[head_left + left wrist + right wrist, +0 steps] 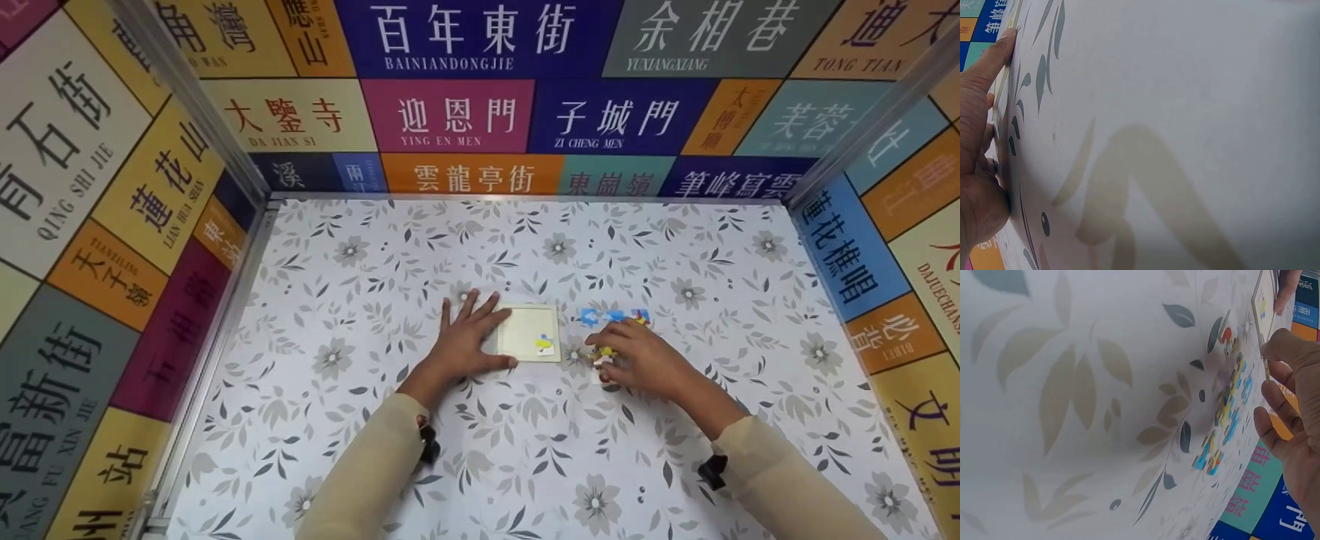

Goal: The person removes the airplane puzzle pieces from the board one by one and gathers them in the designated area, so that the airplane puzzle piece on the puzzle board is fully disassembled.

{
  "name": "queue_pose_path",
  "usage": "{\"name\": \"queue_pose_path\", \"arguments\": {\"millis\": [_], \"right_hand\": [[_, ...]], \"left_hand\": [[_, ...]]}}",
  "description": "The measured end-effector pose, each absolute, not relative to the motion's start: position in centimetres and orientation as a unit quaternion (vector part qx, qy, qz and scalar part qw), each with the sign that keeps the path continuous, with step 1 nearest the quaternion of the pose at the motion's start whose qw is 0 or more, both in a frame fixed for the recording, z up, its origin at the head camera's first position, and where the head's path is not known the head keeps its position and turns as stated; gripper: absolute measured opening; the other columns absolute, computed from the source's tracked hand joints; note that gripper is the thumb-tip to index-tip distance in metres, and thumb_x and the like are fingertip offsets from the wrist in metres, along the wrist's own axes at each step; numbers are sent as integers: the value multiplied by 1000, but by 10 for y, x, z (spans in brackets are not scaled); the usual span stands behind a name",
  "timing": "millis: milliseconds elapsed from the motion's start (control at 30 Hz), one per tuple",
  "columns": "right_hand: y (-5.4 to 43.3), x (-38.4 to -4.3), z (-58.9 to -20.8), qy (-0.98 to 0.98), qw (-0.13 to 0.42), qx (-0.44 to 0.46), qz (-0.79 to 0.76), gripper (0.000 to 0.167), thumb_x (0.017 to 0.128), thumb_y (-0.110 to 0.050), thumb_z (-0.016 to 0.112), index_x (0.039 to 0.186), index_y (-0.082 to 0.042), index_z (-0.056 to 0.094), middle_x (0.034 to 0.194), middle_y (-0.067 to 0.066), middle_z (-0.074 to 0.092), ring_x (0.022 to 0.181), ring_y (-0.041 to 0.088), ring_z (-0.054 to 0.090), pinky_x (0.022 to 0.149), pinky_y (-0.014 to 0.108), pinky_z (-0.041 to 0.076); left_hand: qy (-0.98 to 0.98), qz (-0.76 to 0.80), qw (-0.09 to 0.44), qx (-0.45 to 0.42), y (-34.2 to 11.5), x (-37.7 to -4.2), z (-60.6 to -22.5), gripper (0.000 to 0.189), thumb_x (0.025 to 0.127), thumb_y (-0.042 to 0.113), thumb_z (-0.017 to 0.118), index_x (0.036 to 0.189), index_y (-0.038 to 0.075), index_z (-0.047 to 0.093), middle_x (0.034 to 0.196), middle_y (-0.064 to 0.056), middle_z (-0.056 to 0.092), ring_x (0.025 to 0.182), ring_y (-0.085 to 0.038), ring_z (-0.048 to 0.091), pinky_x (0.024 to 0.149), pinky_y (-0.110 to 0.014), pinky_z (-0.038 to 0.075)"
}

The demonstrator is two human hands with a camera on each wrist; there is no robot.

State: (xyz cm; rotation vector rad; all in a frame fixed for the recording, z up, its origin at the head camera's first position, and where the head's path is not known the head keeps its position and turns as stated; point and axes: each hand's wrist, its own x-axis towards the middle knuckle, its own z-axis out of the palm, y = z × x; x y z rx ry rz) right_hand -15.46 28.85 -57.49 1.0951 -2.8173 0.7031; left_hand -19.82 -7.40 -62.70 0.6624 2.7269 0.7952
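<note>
A shallow cream puzzle tray [525, 309] lies on the patterned tabletop, with one yellow, blue and white piece [544, 345] in its lower right corner. My left hand [469, 341] rests at the tray's left side, fingers spread and straight, with index finger and thumb at its upper and lower edges. To the right, my right hand [637, 356] is low over loose puzzle pieces [615, 316]. Its thumb and fingertips pinch a thin puzzle piece [1267, 370], seen edge-on in the right wrist view; its picture is hidden there. Fingers partly cover the pieces below in the head view.
Blue, yellow and red pieces [1230, 424] lie loosely grouped on the white leaf-printed tabletop [360, 300]. Panels with printed place names [457, 116] stand along the back and both sides. Metal framing [225, 135] marks the corners.
</note>
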Motion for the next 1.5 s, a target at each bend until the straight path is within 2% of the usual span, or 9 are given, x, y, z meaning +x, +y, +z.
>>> {"name": "queue_pose_path", "arguments": {"millis": [200, 300, 400, 533, 733, 1000, 1233, 1500], "right_hand": [[304, -150, -576, -910, 21, 341, 236, 53, 90, -1, 85, 141, -9, 72, 114, 8, 76, 98, 24, 64, 83, 48, 54], [311, -148, -579, -904, 39, 350, 242, 58, 86, 2, 87, 141, -6, 70, 109, 7, 76, 96, 24, 65, 84, 49, 56], [317, -144, -581, -898, 50, 360, 249, 60, 84, 5, 88, 140, -5, 70, 107, 7, 76, 92, 23, 65, 78, 46, 58], [323, -138, -583, -899, 22, 347, 265, 58, 87, 5, 87, 140, -6, 70, 108, 7, 74, 89, 23, 65, 71, 35, 58], [324, -134, -582, -908, -27, 327, 259, 50, 91, 3, 84, 138, -7, 71, 108, 6, 76, 89, 23, 70, 80, 45, 61], [329, -130, -592, -909, 14, 354, 220, 40, 90, -3, 88, 127, -12, 77, 115, 3, 75, 96, 23, 68, 78, 44, 57], [333, -130, -598, -903, 44, 379, 198, 40, 86, -2, 91, 122, -14, 77, 117, 3, 75, 100, 26, 70, 80, 46, 60], [330, -131, -594, -900, 39, 391, 187, 41, 85, -1, 91, 121, -13, 77, 117, 3, 74, 99, 25, 69, 81, 46, 60]], "left_hand": [[928, 275, 115, 223, -74, -197, -624, 100, 90, 70, 79, 172, 27, 43, 186, 1, 21, 176, -35, 4, 135, -72, -12], [927, 278, 115, 223, -74, -196, -623, 100, 90, 70, 79, 172, 27, 43, 186, 1, 22, 176, -36, 4, 135, -72, -12], [927, 278, 114, 226, -75, -196, -624, 100, 90, 70, 79, 172, 26, 43, 186, 1, 22, 176, -36, 4, 135, -73, -11], [925, 282, 109, 230, -76, -197, -626, 100, 90, 70, 80, 172, 25, 44, 186, 0, 22, 176, -36, 5, 135, -73, -12], [928, 275, 110, 228, -76, -198, -627, 100, 90, 71, 79, 172, 27, 43, 186, 1, 21, 176, -36, 4, 135, -73, -12], [929, 268, 110, 230, -75, -196, -627, 99, 90, 70, 79, 172, 27, 43, 186, 0, 23, 176, -36, 5, 135, -73, -11], [929, 268, 110, 230, -75, -197, -627, 99, 90, 70, 79, 172, 27, 43, 186, 1, 22, 176, -35, 5, 135, -72, -11], [930, 263, 112, 231, -74, -197, -629, 99, 90, 71, 78, 173, 29, 41, 186, 3, 20, 176, -33, 3, 135, -71, -14]]}}
